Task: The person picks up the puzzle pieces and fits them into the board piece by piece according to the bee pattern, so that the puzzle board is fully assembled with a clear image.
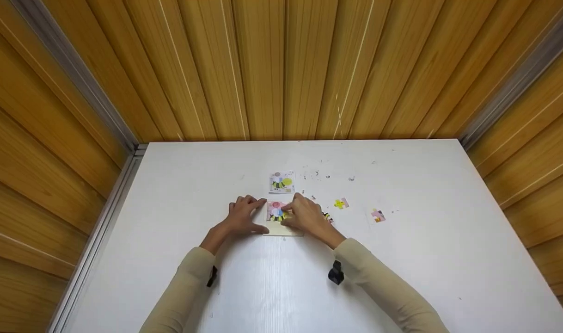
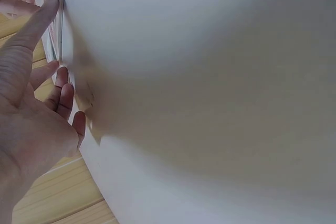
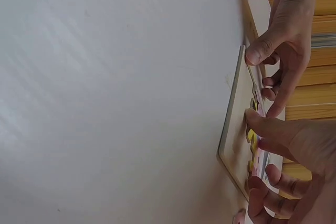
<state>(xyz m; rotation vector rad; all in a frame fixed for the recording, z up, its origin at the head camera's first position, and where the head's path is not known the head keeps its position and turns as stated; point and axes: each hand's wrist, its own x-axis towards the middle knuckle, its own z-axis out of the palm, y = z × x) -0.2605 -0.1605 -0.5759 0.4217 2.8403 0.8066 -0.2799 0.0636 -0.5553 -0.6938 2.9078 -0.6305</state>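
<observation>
A shallow wooden puzzle board [image 1: 284, 230] lies on the white table, its far part filled with pink, blue and yellow-black bee pieces [image 1: 276, 210]. My left hand [image 1: 241, 216] holds the board at its left side, thumb at the near corner and index finger at the far one. The thumb lies on the board's corner in the right wrist view. With thumb and index finger, my right hand [image 1: 307, 215] pinches a yellow puzzle piece [image 3: 251, 136] at the near edge of the filled part. My right fingers hide much of that piece.
Just beyond the board lies a bee picture card [image 1: 282, 181]. To the right are a yellow and pink loose piece [image 1: 341, 203] and a pink one [image 1: 378, 215]. Another black and yellow piece [image 1: 327, 217] shows beside my right hand. Wood-panelled walls [image 1: 281, 69] stand behind the table [image 1: 193, 171].
</observation>
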